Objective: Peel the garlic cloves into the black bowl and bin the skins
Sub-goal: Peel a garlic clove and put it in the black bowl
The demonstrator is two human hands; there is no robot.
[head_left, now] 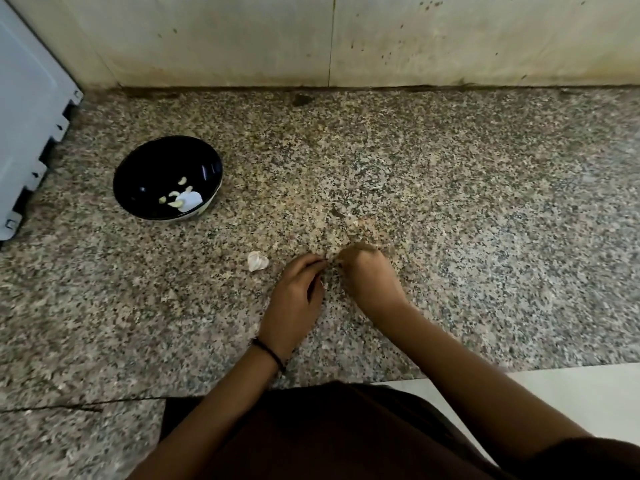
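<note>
The black bowl (pixel 138 168) stands on the counter at the left, with several peeled garlic cloves (pixel 180 192) and a white papery piece inside. A pale garlic piece (pixel 258 261) lies on the counter just left of my hands. My left hand (pixel 294 299) and my right hand (pixel 370 278) are close together over the counter's middle. Their fingertips are curled and almost touch. Whatever sits between the fingers is too small and blurred to make out.
The speckled granite counter (pixel 450 202) runs back to a stained wall (pixel 346 39). A white appliance (pixel 24 109) stands at the far left beside the bowl. The counter's front edge (pixel 467 374) and a pale floor lie at lower right. No bin is in view.
</note>
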